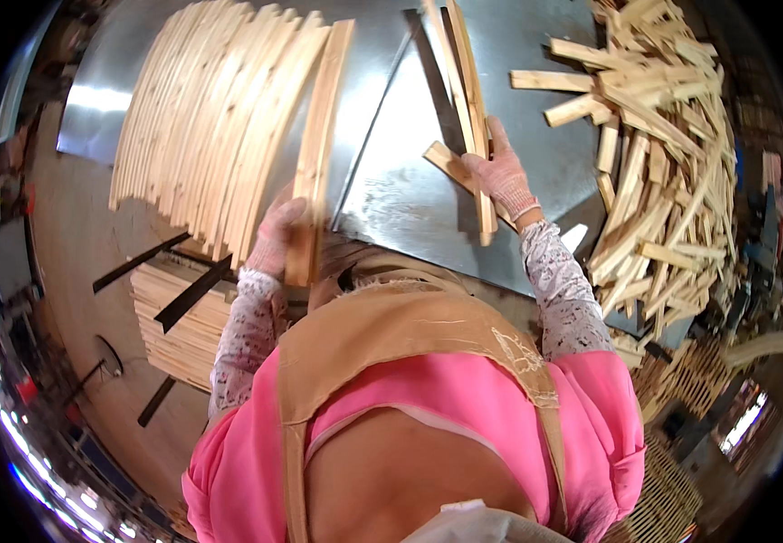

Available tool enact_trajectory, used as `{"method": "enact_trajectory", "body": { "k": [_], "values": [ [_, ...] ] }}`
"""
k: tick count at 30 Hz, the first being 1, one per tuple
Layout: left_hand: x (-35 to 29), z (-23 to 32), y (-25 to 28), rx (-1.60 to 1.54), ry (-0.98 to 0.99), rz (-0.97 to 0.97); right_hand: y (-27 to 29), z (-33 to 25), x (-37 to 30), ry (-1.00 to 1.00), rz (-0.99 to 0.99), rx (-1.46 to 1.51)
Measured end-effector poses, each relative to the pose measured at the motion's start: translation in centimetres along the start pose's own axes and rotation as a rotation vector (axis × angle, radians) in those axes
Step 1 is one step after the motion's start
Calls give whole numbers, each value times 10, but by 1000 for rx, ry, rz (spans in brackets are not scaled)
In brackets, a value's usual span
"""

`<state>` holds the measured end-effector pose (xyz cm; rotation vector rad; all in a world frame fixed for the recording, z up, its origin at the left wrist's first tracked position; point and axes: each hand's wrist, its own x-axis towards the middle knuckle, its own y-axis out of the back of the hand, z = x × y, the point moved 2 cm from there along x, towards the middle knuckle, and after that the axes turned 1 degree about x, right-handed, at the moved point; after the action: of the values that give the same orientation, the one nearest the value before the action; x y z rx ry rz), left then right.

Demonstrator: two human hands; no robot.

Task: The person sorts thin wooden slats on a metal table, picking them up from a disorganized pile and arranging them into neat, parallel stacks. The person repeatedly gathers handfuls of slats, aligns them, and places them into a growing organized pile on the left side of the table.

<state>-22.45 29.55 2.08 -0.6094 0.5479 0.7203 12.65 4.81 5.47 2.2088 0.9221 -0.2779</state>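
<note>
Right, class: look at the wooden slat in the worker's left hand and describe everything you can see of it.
The wooden slat is a long, thin strip of pale, bare wood with visible grain. It looks gently bowed, though the lens bends edges. The gloved left hand grips its lower end, holding it roughly upright, its top reaching far up the picture. It stands at the right edge of a row of similar slats beside the metal table; whether it touches them is unclear.

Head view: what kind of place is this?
Probably a woodworking shop. A row of long wooden slats lies on a metal-topped table, a heap of offcuts sits at the right, and both gloved hands handle slats.
</note>
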Motion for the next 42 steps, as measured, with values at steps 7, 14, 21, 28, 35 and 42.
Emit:
{"method": "enact_trajectory", "body": {
  "k": [7,14,21,28,35,42],
  "values": [
    [57,-12,-21,46,13,-177,-197,-24,-8,399,-191,-45],
    [-20,48,-8,1320,-343,256,-247,-104,-25,241,-555,-390],
    [-50,10,-17,1919,-182,58,-155,-109,-46,544,-321,-457],
    [-33,-33,-23,1473,-1034,235,38,146,-78,44,87,-815],
    [64,-86,-215,339,-41,-458,-6,73,27,127,281,52],
    [55,-42,-187,1324,-768,296,183,229,97,187,857,-153]
  ]
}}
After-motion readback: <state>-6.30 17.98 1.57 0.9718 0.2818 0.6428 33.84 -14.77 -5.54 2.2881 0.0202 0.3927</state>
